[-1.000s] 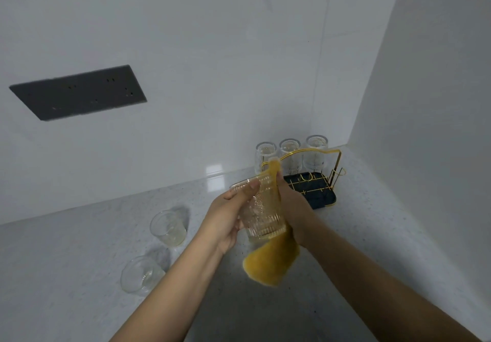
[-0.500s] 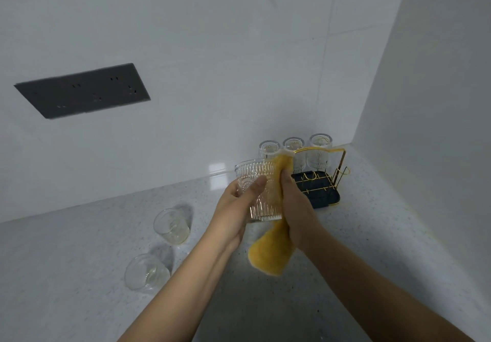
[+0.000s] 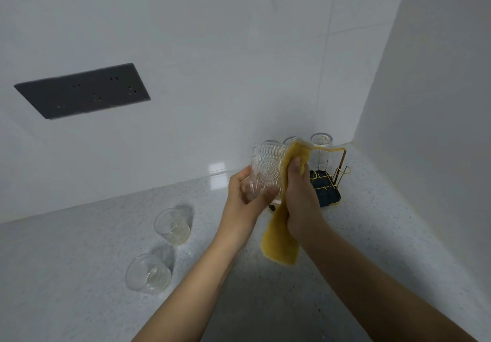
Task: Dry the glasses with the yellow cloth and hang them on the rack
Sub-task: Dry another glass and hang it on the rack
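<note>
My left grip (image 3: 245, 198) clasped the patterned glass (image 3: 267, 174) mid-frame; my right grip (image 3: 301, 198) pressed the yellow cloth (image 3: 280, 246) against it

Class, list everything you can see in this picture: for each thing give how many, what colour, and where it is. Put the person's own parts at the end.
Patterned glass: one, clear, held up between both hands.
Yellow cloth: one, yellow, pressed on the held glass, tail hanging below.
Loose glasses: two, clear, on the countertop at left, one farther back, one nearer.
Rack: one, gold wire on a dark tray, in the corner.
Glasses on the rack: three, clear, upside down at the back, two partly hidden.
Socket panel: one, dark grey, on the wall.
Countertop: one, pale speckled.
Left hand: one, gripping the glass.
Right hand: one, holding the cloth.
</note>
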